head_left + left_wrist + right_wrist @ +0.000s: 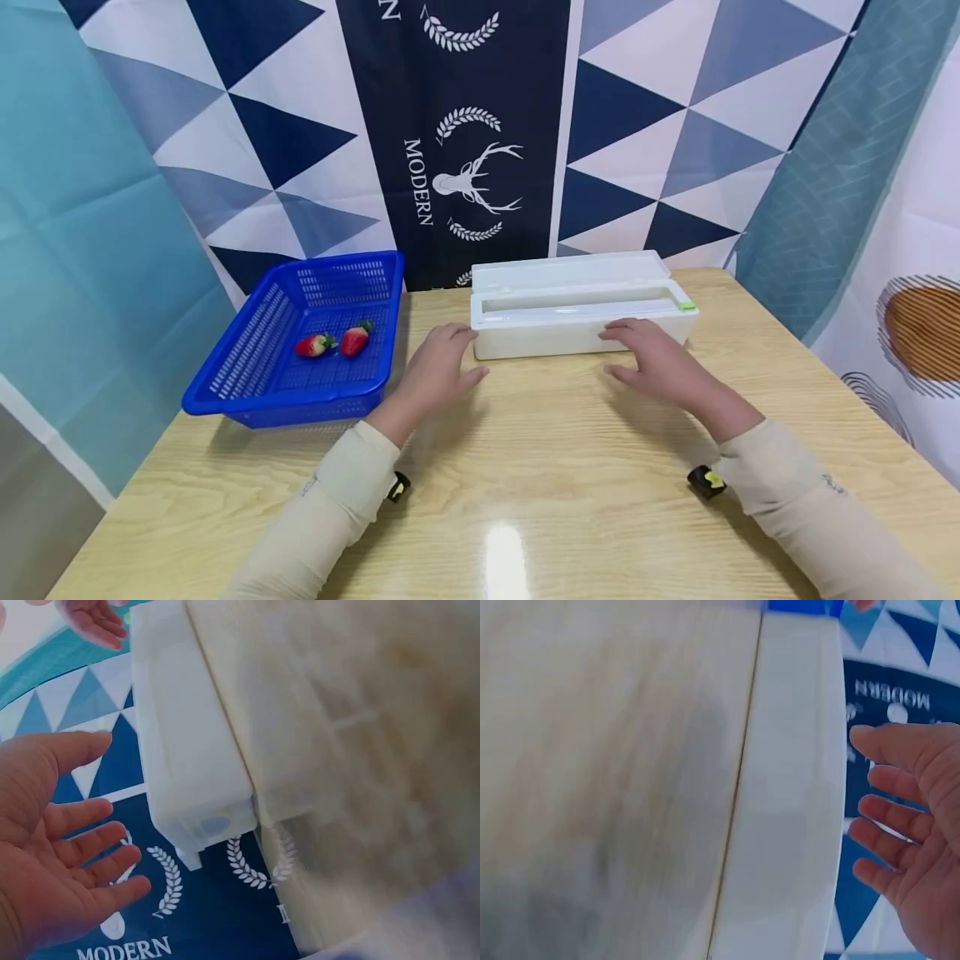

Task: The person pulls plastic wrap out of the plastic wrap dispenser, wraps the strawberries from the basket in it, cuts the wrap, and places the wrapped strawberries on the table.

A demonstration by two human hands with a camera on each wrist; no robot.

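A long white box (547, 341), much like a cling film dispenser, lies on the table toward the back. Its lid (570, 270) is raised at the rear, and a small green piece (687, 306) shows at the right end of the top. Near the box's left front corner is my left hand (437, 367), its fingers loosely extended. My right hand (658, 364) hovers before the right part of the front wall, fingers spread. In the wrist views, both the left palm (45, 847) and the right palm (930, 832) face the box with nothing in them.
A blue plastic basket (296, 402) stands on the left of the wooden table (517, 467). Two strawberries (356, 340) with green leaves lie inside it. Patterned cloth (457, 83) hangs right behind the table, and more curtains close off both sides.
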